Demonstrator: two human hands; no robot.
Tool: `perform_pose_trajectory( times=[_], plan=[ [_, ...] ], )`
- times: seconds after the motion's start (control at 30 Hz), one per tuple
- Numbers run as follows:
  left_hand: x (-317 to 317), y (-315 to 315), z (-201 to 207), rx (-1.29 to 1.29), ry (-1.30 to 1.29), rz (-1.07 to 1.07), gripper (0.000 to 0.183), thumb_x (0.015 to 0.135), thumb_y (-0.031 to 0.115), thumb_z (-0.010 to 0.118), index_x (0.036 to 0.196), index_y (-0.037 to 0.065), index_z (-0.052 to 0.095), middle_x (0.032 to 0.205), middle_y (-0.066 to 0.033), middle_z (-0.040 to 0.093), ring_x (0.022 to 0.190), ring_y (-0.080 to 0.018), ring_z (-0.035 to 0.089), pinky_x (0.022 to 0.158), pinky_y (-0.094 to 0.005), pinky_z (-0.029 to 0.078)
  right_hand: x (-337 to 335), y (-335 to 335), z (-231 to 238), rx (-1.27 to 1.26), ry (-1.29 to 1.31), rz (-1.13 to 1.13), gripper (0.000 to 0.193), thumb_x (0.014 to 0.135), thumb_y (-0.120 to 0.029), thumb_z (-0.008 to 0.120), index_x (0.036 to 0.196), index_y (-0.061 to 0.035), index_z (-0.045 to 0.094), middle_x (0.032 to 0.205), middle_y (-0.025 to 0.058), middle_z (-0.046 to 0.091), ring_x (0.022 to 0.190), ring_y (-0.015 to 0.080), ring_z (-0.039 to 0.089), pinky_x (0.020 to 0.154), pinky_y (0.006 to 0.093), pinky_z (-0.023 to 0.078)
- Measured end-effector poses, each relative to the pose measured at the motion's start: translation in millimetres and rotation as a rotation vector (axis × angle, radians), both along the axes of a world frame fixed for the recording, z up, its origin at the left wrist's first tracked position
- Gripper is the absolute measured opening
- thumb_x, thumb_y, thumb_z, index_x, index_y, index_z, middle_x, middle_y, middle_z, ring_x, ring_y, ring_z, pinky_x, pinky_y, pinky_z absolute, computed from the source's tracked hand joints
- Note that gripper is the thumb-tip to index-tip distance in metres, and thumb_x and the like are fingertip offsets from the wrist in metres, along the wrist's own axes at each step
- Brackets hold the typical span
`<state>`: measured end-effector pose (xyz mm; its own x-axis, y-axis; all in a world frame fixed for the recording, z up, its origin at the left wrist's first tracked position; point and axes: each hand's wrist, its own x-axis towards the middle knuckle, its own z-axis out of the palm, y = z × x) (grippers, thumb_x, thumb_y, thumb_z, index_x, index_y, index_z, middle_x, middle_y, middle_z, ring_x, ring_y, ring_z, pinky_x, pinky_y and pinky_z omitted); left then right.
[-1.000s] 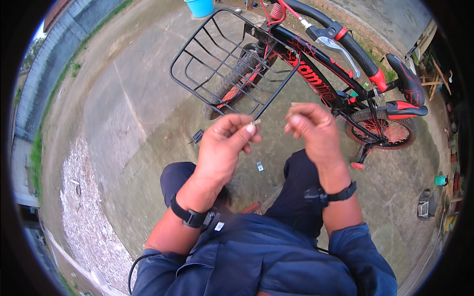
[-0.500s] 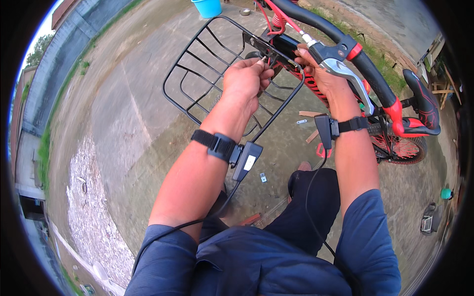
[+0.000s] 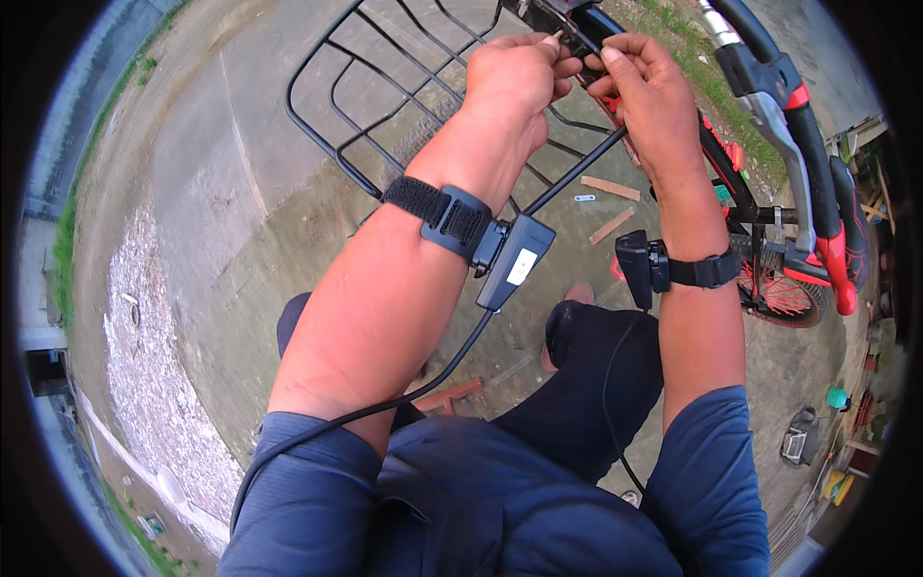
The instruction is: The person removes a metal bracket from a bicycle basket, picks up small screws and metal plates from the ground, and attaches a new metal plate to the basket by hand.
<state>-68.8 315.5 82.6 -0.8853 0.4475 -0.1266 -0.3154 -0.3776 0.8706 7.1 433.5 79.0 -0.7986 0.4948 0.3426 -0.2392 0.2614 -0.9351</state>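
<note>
A black wire basket [image 3: 338, 154] is at the front of a red and black bicycle [image 3: 740, 183]. My left hand [image 3: 519, 77] reaches over the basket to its bracket [image 3: 550, 13], with thumb and forefinger pinched. What those fingertips hold is too small to make out. From the right, my right hand [image 3: 656, 101] meets the same spot; its thumb and forefinger are pressed together beside the bracket, and anything between them is hidden. The two hands are close but apart. To the right hang the handlebar grip [image 3: 817, 173] and silver brake lever [image 3: 784, 144].
On the concrete below lie wooden strips [image 3: 610, 188], a small metal plate [image 3: 585, 198] and a reddish block [image 3: 448, 396]. Cables run from the black wrist devices [image 3: 517, 262] along my arms. A green object [image 3: 837, 397] and assorted clutter are at the far right.
My view has tilted down and shifted, so basket and hands sit higher in the picture. My right hand has come off from behind the brake lever, its fingers now nearer my left hand.
</note>
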Motion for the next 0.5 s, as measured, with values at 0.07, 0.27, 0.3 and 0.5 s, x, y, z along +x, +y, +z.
perform_pose_trajectory(
  times=[0.07,0.27,0.3,0.5],
  plan=[
    [0.5,0.7,-0.8,0.018,-0.012,-0.001,0.019,0.092,0.006,0.056,0.104,-0.008,0.06,0.086,-0.0116,0.066,0.071,-0.0148,0.063,0.059,-0.0261,0.049,-5.8,1.7,-4.1,-0.005,0.05,0.012,0.018,0.092,-0.014,0.058,0.104,-0.0002,0.058,0.086,0.007,0.066,0.063,0.0071,0.059,0.056,0.0198,0.044],
    [-0.2,-0.4,2.9,0.021,-0.013,-0.034,0.017,0.095,0.006,0.052,0.104,-0.006,0.06,0.091,-0.0101,0.065,0.076,-0.0136,0.062,0.058,-0.0218,0.049,-8.6,7.3,11.6,-0.132,0.029,0.02,0.015,0.094,-0.012,0.055,0.105,-0.0022,0.057,0.076,0.0038,0.064,0.048,0.0063,0.052,0.042,0.019,0.038],
    [-1.5,0.4,4.1,0.031,-0.034,-0.052,0.016,0.095,0.007,0.052,0.103,-0.004,0.06,0.088,-0.0083,0.064,0.073,-0.0127,0.061,0.057,-0.0217,0.047,-8.4,2.0,15.9,-0.165,0.032,0.028,0.012,0.094,-0.008,0.054,0.104,-0.0014,0.053,0.076,0.0035,0.062,0.046,0.0048,0.047,0.04,0.0169,0.036],
    [-4.0,4.8,7.5,0.015,-0.064,-0.093,0.014,0.096,0.009,0.051,0.101,0.0,0.061,0.081,-0.0034,0.064,0.066,-0.0091,0.058,0.055,-0.0201,0.043,-6.3,1.3,14.6,-0.15,-0.007,0.045,0.013,0.094,-0.01,0.054,0.104,-0.0017,0.054,0.075,0.0031,0.063,0.046,0.005,0.048,0.04,0.0174,0.036]
  ],
)
